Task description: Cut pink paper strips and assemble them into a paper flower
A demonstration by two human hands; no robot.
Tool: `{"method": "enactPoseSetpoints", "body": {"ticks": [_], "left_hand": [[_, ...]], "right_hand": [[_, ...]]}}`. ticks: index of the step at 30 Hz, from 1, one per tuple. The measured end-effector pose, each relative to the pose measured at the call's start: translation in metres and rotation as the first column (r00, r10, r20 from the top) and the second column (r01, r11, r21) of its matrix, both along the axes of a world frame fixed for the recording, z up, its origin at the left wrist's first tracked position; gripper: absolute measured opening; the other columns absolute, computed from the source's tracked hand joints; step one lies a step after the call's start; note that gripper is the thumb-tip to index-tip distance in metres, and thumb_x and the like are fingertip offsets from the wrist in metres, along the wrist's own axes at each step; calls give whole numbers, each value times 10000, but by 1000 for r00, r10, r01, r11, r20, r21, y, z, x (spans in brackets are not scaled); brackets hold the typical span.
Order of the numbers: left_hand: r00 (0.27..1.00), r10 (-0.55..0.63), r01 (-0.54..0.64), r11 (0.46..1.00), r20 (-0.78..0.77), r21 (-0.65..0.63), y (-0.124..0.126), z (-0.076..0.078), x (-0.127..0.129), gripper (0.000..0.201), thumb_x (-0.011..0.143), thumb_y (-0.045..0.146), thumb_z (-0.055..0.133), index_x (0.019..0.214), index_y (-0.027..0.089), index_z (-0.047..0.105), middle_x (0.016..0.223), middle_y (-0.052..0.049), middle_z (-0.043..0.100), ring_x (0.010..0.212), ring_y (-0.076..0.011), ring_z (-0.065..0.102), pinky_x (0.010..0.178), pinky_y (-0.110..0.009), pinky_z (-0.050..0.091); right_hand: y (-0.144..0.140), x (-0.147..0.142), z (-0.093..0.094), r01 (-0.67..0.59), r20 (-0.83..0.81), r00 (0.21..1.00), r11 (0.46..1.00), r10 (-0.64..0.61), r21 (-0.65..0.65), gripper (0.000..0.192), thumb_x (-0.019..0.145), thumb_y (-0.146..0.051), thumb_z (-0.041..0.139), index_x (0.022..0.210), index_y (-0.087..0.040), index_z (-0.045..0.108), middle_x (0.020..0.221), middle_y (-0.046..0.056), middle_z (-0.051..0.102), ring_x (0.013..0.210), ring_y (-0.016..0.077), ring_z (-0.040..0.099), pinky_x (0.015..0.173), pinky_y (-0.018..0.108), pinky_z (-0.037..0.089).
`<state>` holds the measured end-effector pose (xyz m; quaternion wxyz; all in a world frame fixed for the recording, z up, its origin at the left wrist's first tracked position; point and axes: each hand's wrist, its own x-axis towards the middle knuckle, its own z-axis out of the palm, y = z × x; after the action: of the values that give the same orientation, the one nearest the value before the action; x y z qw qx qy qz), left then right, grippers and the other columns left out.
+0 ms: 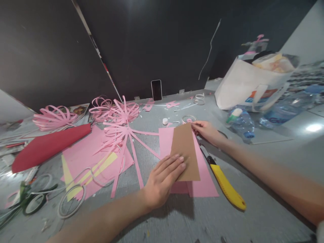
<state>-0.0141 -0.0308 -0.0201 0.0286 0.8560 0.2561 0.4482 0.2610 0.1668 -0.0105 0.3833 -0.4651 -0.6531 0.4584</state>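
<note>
A brown cardboard piece [186, 148] lies over sheets of pink paper [202, 184] in front of me. My left hand [162, 182] rests on the cardboard, fingers stretched out flat across its lower left side. At its far right corner, my right hand [206, 131] pinches the edge; whether pink paper is in that pinch too is hidden. Just right of the pink sheets lies a yellow utility knife [226, 187] with its blade pointing away from me. Pink paper strips [128, 131] fan out like a star to the left of the sheets.
A phone [156, 90] leans on the dark wall. Curled pink strip bundles [54, 117], a red piece [50, 146] and rolls of tape [71, 201] lie left. A white bag [243, 82] and plastic bottles [241, 123] stand or lie right. Tape rings [189, 118] sit beyond my right hand.
</note>
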Motion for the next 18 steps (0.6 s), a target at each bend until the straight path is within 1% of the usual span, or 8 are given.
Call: {"method": "enactPoseSetpoints", "body": {"ticks": [2,5,9,13,18], "left_hand": [[1000,-9,9,1000,-4,-2,0,1,0,515,1128,88,322,1628,102,444,1552,-189,622,1585,-248,442,1266,-528,450],[1000,-3,3,1000,1,-10,-1,2,-1,521,1130,97,320,1636,131,441,1525,-173,649,1582,-243,448,1261,-527,456],[996,28,-25,999,82,-35,0,6,-2,530,1132,106,337,1648,168,438,1507,-151,668,1548,-240,499,1245,-516,484],[974,106,-94,993,200,-71,1,16,-4,522,1124,81,372,1621,191,491,1498,-128,680,1468,-225,590,1226,-469,524],[921,209,-179,977,329,-118,4,31,-3,509,1110,52,442,1560,255,567,1431,-67,731,1370,-186,673,1194,-419,574]], "right_hand": [[-1,-1,2,-6,-7,1000,1000,6,-15,555,850,-774,721,830,-219,712,731,9,624,663,166,546,651,292,468],[-2,-1,1,3,26,1000,1000,-3,-28,596,829,-814,709,820,-218,711,741,28,641,685,181,560,657,296,481],[-1,1,-3,29,67,997,999,-27,-31,563,838,-777,718,789,-217,692,736,21,627,688,176,549,639,288,456],[-1,1,-5,70,88,994,997,-65,-46,498,840,-712,739,766,-224,669,741,14,627,666,171,529,617,304,411],[-2,-1,-2,123,99,988,991,-117,-48,481,821,-697,740,750,-228,659,704,22,607,675,192,522,662,358,396]]}}
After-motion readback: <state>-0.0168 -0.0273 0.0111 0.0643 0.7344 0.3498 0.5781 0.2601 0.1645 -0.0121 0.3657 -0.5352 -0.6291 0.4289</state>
